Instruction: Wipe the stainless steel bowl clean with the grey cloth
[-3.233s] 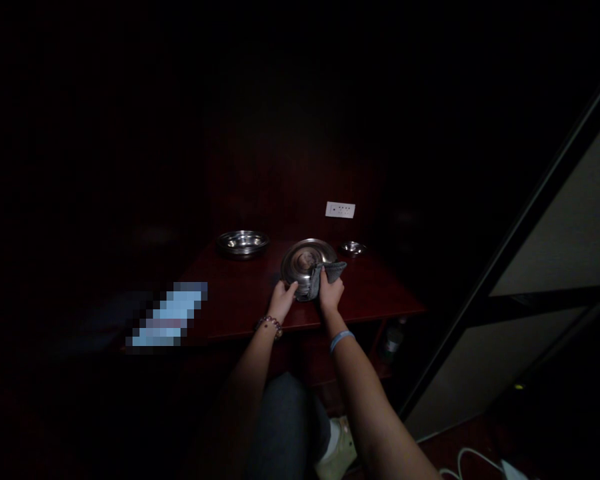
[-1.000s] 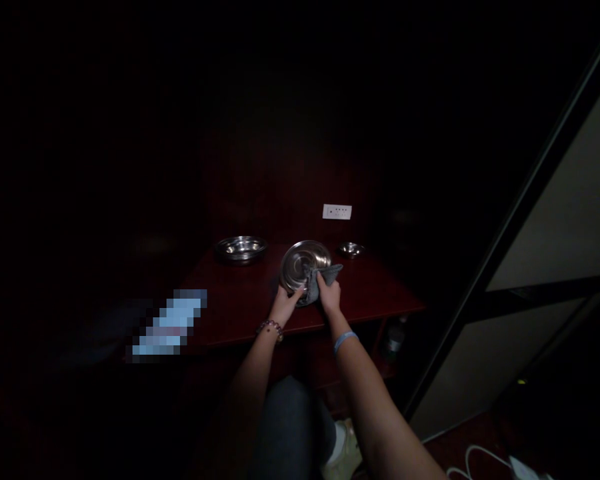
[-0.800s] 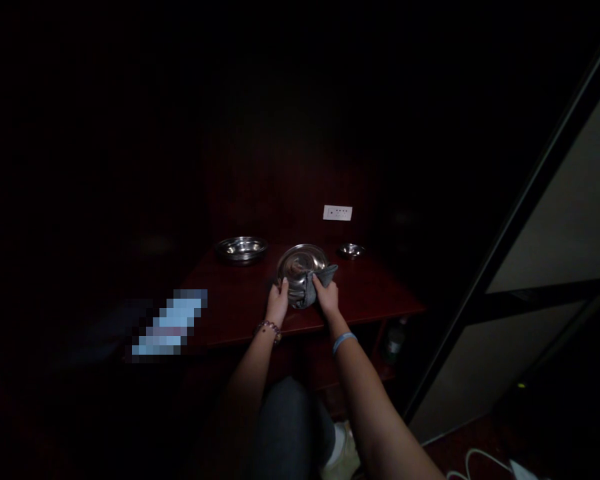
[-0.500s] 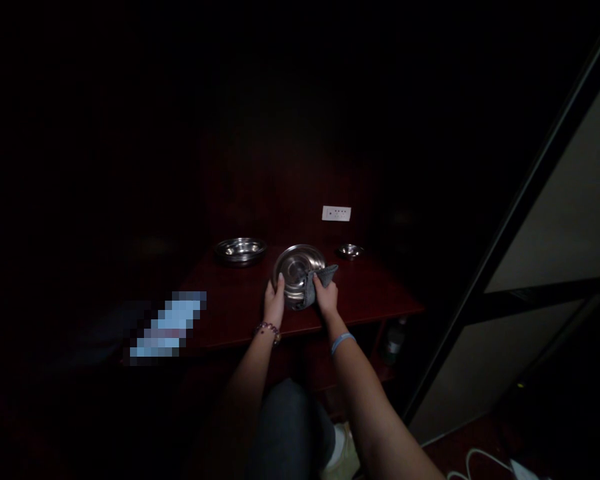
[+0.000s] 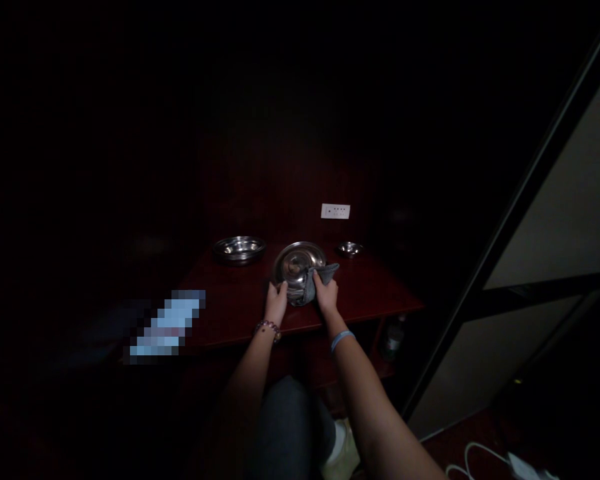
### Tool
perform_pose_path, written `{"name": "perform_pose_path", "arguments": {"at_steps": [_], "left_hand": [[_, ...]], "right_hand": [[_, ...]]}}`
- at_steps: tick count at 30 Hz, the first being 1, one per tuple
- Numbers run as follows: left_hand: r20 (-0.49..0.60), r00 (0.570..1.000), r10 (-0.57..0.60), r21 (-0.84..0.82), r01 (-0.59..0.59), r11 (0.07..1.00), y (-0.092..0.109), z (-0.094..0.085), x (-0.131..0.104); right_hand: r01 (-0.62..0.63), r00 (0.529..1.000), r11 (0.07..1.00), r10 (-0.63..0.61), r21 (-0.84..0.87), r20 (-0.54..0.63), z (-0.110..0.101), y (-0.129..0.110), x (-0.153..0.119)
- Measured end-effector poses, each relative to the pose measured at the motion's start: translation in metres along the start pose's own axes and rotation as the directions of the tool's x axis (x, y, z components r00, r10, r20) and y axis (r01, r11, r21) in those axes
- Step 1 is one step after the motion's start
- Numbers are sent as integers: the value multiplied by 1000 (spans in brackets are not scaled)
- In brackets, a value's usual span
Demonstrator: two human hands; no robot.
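A round, shiny metal plate [image 5: 293, 261] is held up at a tilt over the dark red desk [image 5: 375, 293]. My left hand [image 5: 276, 301] grips its lower left rim, thumb on the inner face. On the plate's right side, my right hand [image 5: 326, 292] holds a grey cloth [image 5: 309, 288] against the metal. One corner of the cloth sticks out to the right above the hand. Stacked metal dishes [image 5: 239, 249] rest at the back left of the desk, and a small metal bowl [image 5: 349, 249] is at the back right.
A white socket panel [image 5: 335, 211] is on the back wall. Below the desk at the right stands a bottle [image 5: 393, 339]. A pixelated bright patch [image 5: 173, 327] lies at the left. On the floor at lower right is a white cable [image 5: 473, 448]. Much of the surroundings is dark.
My left hand has slid slightly lower on the plate's rim, with its thumb nearer the edge. The right hand and cloth have barely moved.
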State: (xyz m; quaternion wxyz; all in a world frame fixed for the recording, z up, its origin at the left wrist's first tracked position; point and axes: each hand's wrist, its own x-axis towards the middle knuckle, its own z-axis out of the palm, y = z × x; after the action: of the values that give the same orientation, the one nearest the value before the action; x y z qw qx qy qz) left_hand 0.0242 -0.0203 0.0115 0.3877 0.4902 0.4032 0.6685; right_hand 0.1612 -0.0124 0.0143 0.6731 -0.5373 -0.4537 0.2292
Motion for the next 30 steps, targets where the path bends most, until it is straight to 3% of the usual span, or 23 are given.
{"name": "perform_pose_path", "arguments": {"at_steps": [7,15,23,30], "left_hand": [[-24,983,-181,-100,178,979,9,0,-6],[-43,976,-212,-155,204,967,18,2,-9],[50,978,-203,-126,208,970,12,1,-8],[64,979,-193,-124,200,972,9,0,-4]], "right_hand": [[-32,995,995,40,96,-90,-1,-3,-2],[-106,981,991,118,86,-154,-1,5,3],[-75,990,973,98,-220,97,-2,7,1],[-92,983,976,121,-198,139,-2,13,7]]}}
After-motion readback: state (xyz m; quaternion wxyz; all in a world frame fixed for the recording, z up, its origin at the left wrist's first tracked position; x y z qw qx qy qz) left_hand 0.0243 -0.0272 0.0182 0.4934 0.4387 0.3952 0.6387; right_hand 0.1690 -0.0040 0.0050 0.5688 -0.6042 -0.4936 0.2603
